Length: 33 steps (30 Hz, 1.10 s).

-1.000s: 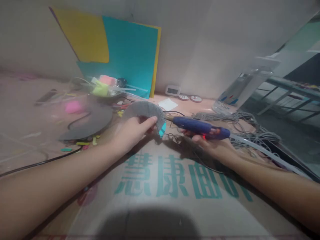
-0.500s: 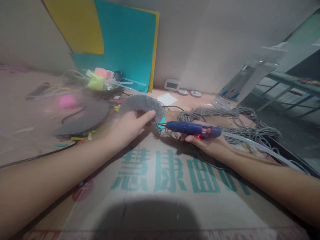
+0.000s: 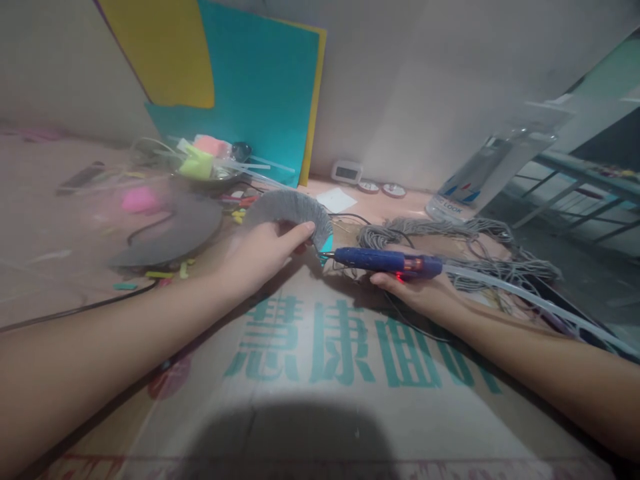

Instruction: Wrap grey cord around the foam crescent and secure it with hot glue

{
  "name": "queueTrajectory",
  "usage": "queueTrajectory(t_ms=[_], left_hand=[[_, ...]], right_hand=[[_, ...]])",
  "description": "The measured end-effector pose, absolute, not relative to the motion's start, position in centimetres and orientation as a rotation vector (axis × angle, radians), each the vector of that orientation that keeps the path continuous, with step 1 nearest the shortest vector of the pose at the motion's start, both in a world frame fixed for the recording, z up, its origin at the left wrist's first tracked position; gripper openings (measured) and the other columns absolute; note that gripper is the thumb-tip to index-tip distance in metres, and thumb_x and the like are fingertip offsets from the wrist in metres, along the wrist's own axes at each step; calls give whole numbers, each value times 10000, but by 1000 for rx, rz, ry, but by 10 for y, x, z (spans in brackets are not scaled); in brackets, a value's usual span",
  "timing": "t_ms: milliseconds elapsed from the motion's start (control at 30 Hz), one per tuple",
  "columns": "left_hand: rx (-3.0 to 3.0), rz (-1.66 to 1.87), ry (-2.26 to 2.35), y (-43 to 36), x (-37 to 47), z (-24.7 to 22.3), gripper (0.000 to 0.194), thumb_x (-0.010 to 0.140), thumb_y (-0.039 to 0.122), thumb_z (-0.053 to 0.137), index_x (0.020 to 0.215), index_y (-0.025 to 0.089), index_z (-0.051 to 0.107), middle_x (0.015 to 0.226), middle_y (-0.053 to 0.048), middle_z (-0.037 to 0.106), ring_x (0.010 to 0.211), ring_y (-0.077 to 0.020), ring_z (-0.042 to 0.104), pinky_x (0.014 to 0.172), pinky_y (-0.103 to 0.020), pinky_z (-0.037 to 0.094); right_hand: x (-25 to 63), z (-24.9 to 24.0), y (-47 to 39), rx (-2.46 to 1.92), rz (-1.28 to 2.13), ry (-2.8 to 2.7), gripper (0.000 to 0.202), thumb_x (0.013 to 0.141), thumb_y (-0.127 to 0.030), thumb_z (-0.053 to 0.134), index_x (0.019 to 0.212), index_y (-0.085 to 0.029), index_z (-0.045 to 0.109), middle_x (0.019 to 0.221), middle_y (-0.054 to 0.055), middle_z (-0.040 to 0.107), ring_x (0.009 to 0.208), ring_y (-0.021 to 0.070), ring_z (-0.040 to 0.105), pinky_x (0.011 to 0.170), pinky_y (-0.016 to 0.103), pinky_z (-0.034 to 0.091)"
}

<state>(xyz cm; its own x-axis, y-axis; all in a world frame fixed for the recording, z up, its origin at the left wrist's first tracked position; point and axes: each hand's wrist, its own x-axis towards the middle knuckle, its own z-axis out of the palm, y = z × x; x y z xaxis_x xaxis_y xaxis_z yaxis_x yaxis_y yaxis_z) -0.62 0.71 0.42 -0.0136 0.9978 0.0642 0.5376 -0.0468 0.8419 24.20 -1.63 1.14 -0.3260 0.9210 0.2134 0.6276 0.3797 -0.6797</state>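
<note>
A curved piece wrapped in grey yarn (image 3: 287,205) is pinched between the thumb and fingers of my left hand (image 3: 260,257). At its right end a bit of bare turquoise (image 3: 327,248) shows. My right hand (image 3: 417,290) is closed around a blue glue gun (image 3: 370,258) with a small red light and a clear glue stick at its back. The gun's metal tip is at the turquoise end, close to my left fingertips. Grey yarn (image 3: 435,230) lies in a loose skein behind my right hand.
Printed cardboard (image 3: 320,413) lies under my hands. A grey curved piece (image 3: 170,233) and a bowl of foam bits (image 3: 205,170) are at left. Turquoise and yellow sheets (image 3: 260,87) lean on the wall. A clear bottle (image 3: 480,173) stands back right.
The whole view has shifted slightly, with things appearing a little farther right. Both hands keep their holds, and the gun tip stays at the turquoise end.
</note>
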Motion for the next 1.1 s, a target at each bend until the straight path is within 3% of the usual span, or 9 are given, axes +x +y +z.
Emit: queueTrajectory(t_ms=[267, 1100], left_hand=[[1668, 981, 1551, 10, -7, 0, 517, 820, 672, 525, 710, 190, 674, 707, -14, 704, 706, -207, 618, 668, -300, 390], [1688, 909, 1641, 5, -5, 9, 514, 818, 661, 517, 643, 196, 649, 640, -11, 672, 627, -199, 573, 625, -306, 364]], right_hand=[[239, 13, -17, -1334, 696, -2037, 211, 772, -465, 699, 787, -257, 670, 668, 1, 658, 605, 193, 605, 518, 303, 468], [236, 16, -18, -1358, 656, -2035, 245, 759, -438, 693, 692, -243, 561, 634, -12, 619, 604, 188, 597, 527, 298, 480]])
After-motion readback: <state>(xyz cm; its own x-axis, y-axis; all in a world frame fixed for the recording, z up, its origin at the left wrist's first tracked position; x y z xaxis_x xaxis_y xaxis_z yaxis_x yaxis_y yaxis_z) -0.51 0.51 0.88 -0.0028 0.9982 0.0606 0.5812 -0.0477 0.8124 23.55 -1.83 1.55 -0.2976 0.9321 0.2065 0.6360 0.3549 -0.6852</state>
